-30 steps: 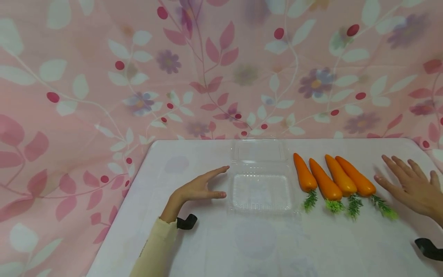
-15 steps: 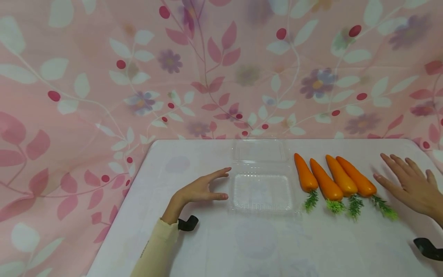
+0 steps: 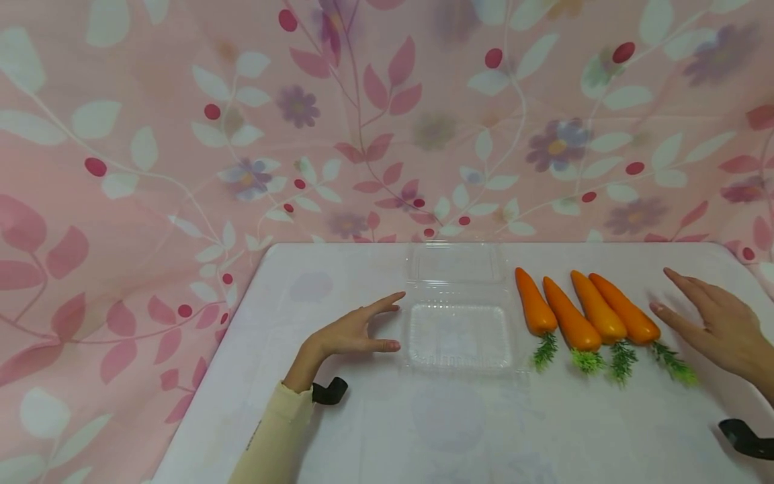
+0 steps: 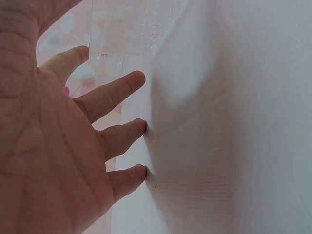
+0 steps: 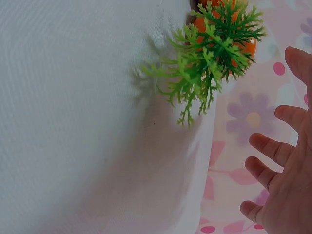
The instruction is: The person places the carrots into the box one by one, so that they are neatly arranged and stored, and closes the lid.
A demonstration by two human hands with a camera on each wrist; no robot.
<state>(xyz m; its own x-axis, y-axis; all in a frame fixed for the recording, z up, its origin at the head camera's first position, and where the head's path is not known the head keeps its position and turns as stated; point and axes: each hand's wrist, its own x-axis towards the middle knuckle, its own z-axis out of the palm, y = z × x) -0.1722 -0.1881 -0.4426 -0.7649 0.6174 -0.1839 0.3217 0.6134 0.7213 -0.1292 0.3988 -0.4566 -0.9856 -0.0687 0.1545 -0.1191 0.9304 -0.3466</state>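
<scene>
A clear plastic clamshell container [image 3: 459, 336] lies on the white table, its lid [image 3: 456, 262] folded back toward the wall. My left hand [image 3: 347, 333] is at its left side, thumb and fingers apart, holding nothing. In the left wrist view the spread fingers [image 4: 114, 97] have their tips close to the white cloth, beside the clear plastic. Several orange carrots [image 3: 571, 316] with green tops lie in a row right of the container. My right hand [image 3: 719, 326] is just right of the row, fingers extended and holding nothing. Leafy green tops [image 5: 204, 63] show near it in the right wrist view.
The table [image 3: 471, 437] is covered in white cloth and ends at a pink floral backdrop [image 3: 387, 121]. A black wrist mount [image 3: 329, 391] hangs at the left wrist, and another black mount [image 3: 746, 437] at the right.
My right hand has turned more onto its edge, its fingers looking closer together in the head view. The left hand, container and carrots stay put apart from a slight view shift.
</scene>
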